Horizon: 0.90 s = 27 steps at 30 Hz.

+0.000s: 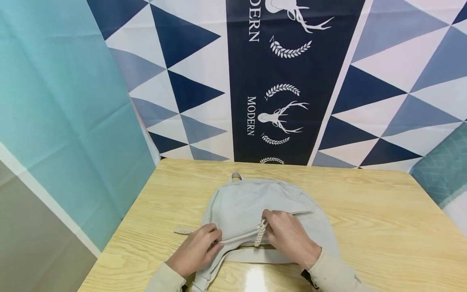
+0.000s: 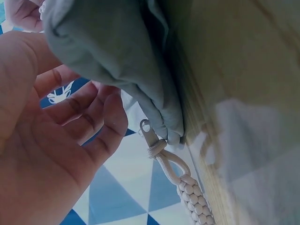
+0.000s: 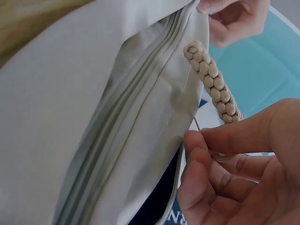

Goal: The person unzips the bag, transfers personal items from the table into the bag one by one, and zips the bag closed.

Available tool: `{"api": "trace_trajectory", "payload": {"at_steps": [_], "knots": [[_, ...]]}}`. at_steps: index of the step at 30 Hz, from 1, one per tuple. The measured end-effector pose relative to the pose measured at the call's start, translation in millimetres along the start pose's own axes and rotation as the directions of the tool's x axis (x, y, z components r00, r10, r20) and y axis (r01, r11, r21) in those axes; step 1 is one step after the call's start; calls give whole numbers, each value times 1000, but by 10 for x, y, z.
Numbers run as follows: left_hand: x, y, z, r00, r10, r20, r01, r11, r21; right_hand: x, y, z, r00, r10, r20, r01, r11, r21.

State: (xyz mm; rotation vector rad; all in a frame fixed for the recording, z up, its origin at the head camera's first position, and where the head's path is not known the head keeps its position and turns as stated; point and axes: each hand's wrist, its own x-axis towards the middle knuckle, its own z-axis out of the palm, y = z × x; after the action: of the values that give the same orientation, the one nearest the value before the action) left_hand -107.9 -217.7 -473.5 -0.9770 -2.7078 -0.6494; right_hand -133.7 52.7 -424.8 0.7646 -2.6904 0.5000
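Backpack [image 1: 255, 202]: a pale grey fabric backpack is laid flat on the wooden tabletop [image 1: 383, 219], near the front edge, with its small top loop pointing away from the person.
Zipper line [image 1: 240, 234]: it is seen running across the bag from lower left to upper right; this is the long axis that matters here.
Right hand [image 1: 288, 235]: its fingers are curled and the upper end of the braided zipper pull [image 1: 260, 235] is pinched between thumb and fingertips, as the right wrist view shows; the braid hangs toward the person.
Left hand [image 1: 198, 249]: it is placed at the left end of the zipper line, with fingers bent over a fold of the grey fabric, which is gripped there.
Second braided pull [image 1: 183, 231]: it is lying on the tabletop just left of the bag, near the left hand, and is not held.
Relation: the two hands are set on the same zipper line, the left at its lower end, the right near its middle, so the slider is nearer to the right hand.
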Motion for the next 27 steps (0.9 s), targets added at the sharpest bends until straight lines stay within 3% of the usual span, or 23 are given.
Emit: {"api": "trace_trajectory", "payload": {"at_steps": [13,27], "knots": [[28,32,-14,1000,-2,-6,2,1000,11,-86,309,-250,998,55,-37,-55,998,12],[3,49,-26,999,-31,40,31,999,-16,-187,579,-347,992,120,-41,-119,992,35]]}}
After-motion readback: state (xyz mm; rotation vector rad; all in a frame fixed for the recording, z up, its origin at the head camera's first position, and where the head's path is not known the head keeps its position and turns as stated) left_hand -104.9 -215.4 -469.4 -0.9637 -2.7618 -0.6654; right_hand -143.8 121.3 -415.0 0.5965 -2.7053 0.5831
